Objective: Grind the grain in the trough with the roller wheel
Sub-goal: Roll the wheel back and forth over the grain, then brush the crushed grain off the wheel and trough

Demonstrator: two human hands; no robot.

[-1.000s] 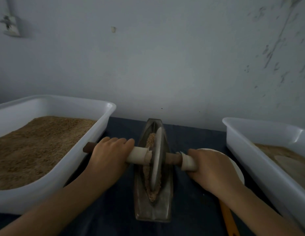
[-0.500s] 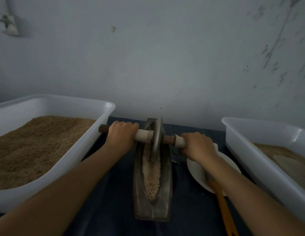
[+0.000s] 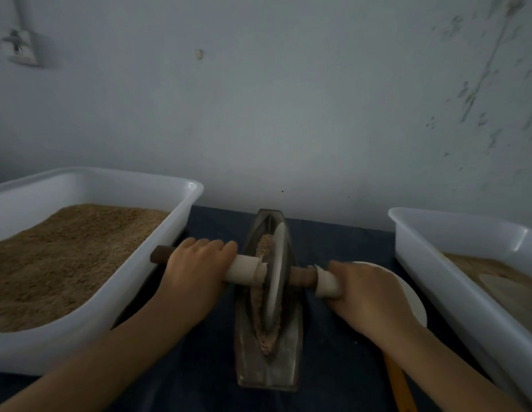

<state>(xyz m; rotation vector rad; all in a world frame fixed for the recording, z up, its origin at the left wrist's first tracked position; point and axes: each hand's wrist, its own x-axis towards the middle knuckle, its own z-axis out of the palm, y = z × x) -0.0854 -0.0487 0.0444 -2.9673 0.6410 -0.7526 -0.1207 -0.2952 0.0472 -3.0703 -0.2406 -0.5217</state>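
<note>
A narrow boat-shaped metal trough (image 3: 269,367) lies lengthwise on the dark table, with brown grain (image 3: 260,307) in its groove. The roller wheel (image 3: 276,275), a thin metal disc on a wooden axle, stands upright in the groove near the trough's middle. My left hand (image 3: 196,269) grips the axle's left handle, which is wrapped in pale material. My right hand (image 3: 368,295) grips the wrapped right handle. The axle's dark left end (image 3: 159,253) sticks out past my left hand.
A white tub (image 3: 157,263) full of brown grain stands at the left, close to my left hand. Another white tub (image 3: 431,263) stands at the right. A white plate (image 3: 410,298) lies under my right hand, and an orange stick (image 3: 397,382) lies at the lower right. A wall rises behind.
The wheel rolled from mid-trough to the far end half a second ago. Now it has rolled back toward me to the middle, both hands moving with the handles.
</note>
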